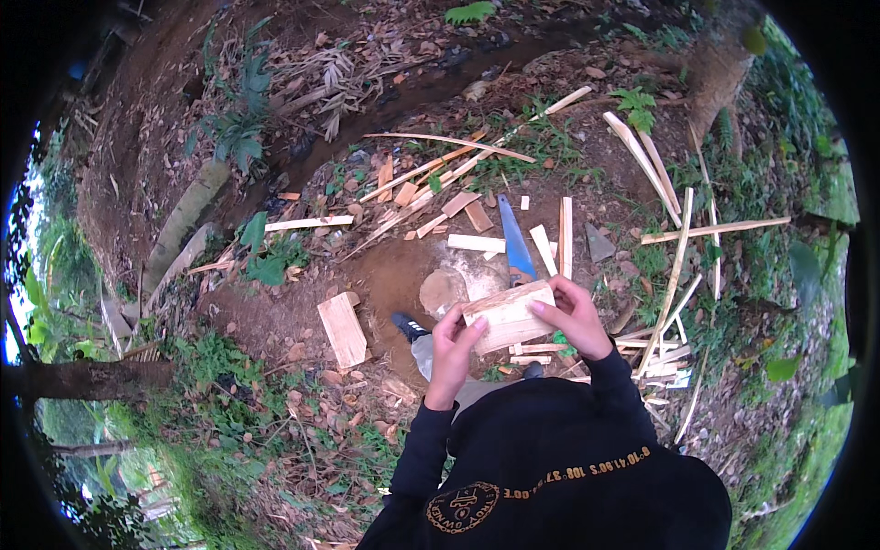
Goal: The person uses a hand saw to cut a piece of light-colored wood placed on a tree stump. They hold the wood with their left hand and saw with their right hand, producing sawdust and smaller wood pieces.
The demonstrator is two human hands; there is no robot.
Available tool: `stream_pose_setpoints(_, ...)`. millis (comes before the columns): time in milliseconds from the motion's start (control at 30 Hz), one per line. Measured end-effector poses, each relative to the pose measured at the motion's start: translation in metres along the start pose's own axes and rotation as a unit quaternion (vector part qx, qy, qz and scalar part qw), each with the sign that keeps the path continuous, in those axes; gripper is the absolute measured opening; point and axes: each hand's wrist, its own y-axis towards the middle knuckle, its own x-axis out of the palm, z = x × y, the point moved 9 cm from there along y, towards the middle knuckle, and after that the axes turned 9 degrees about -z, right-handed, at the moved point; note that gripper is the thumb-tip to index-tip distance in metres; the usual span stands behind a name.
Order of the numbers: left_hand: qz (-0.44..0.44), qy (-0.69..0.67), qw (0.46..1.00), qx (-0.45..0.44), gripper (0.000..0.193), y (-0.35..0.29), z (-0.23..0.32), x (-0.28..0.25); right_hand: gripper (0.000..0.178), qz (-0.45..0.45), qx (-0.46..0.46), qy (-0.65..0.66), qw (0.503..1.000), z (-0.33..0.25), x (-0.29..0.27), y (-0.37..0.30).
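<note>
Between my two hands is a short, pale wooden block (510, 318) with a rough, darker upper edge. My left hand (454, 346) grips its left end, thumb on the face turned toward me. Its right end is held by my right hand (577, 316), the thumb likewise pressed on the face. Just beyond the block lies a handsaw (515, 236) with a blue blade; its handle end is hidden behind the block. A round log stump (444, 291) stands on the ground to the left of the saw, with pale sawdust beside it.
Another wooden block (343, 330) lies on the soil left of my shoe (409, 325). Long split strips (678, 266) are strewn at the right, and more offcuts (477, 216) lie ahead. A tree trunk (720, 78) rises at the far right, and a log (188, 220) lies at the left.
</note>
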Motion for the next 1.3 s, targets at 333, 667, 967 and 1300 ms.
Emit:
stream_pose_setpoints(333, 0.019, 0.111, 0.994, 0.013, 0.034, 0.008, 0.004, 0.017, 0.039, -0.032, -0.021, -0.002, 0.999, -0.007, 0.017, 0.006)
stream_pose_setpoints(667, -0.008, 0.376, 0.906, 0.195, 0.044, -0.007, 0.066, 0.04, 0.046, -0.01, -0.152, -0.235, 0.96, -0.05, 0.015, -0.018)
stream_pose_setpoints(967, -0.014, 0.352, 0.92, 0.17, 0.052, -0.006, 0.081, 0.032, 0.043, 0.055, -0.106, -0.237, 0.964, -0.063, 0.021, -0.026)
stream_pose_setpoints(1300, -0.005, 0.034, 0.996, -0.086, 0.042, 0.021, -0.094, -0.015, 0.034, 0.079, 0.114, 0.173, 0.975, 0.123, 0.014, -0.008)
